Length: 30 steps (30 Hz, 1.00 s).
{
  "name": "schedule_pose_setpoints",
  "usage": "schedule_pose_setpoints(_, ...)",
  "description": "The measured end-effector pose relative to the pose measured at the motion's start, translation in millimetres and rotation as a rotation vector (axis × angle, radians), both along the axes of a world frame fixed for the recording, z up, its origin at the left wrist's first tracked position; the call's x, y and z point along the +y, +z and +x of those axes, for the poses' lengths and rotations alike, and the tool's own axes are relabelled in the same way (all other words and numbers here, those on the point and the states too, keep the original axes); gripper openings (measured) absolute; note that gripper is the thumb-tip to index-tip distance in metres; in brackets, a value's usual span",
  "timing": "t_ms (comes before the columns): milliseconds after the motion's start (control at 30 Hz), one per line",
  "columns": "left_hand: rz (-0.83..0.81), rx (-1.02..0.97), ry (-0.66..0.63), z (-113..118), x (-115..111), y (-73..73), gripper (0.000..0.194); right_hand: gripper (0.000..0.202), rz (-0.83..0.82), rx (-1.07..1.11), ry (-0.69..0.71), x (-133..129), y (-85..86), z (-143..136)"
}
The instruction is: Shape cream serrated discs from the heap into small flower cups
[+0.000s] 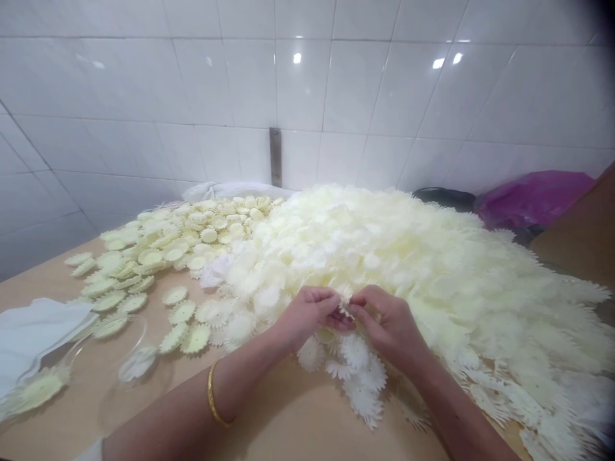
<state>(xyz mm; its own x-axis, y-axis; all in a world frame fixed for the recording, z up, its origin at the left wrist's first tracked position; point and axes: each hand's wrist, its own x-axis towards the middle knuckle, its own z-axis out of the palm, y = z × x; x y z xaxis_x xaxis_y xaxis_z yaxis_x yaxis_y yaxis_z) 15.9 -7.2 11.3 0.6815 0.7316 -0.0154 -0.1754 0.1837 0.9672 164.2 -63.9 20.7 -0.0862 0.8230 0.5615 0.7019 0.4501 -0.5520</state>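
Both hands meet at the near edge of the big heap: our left hand (307, 312) and our right hand (384, 323) have their fingertips pinched together on one small cream petal piece (344, 299), which sits between them just above the table (288, 416). The piece is mostly hidden by the fingers, so we cannot tell whether it is one layer or several. A gold bangle (214, 398) circles our left wrist.

Behind and to the right of the hands rises the large pile of pale petal discs (408, 256), spreading toward the tiled wall (307, 77). Loose white petal pieces (358, 378) lie just beneath the hands on the tabletop. To the left, well apart from the hands, we see a flatter spread of yellow-green discs (158, 256), some lying singly on the wood. A clear plastic bag (72, 365) with a few discs in it rests at the left edge, beside a white cloth (33, 330). A pink bag (533, 195) and a dark object sit at the far right near the wall.
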Motion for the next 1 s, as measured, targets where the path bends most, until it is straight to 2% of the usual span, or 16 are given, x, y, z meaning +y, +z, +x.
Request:
schedule_pose_setpoints(567, -0.030, -0.002, 0.049, 2.0, -0.6, -3.6, 0.034, 0.020, 0.054, -0.097, -0.021, 2.5, -4.0, -3.6)
schedule_pose_setpoints(767, 0.022, 0.058, 0.127, 1.8, -4.1, -2.2, 0.033, 0.024, 0.086, -0.141, -0.021, 0.6, -6.4, -9.7)
schedule_pose_setpoints(1000, -0.101, 0.003, 0.137, 4.3, -1.6, -1.0, 0.023, 0.016, -0.002, 0.184, -0.062, -0.8, -1.9, -6.9)
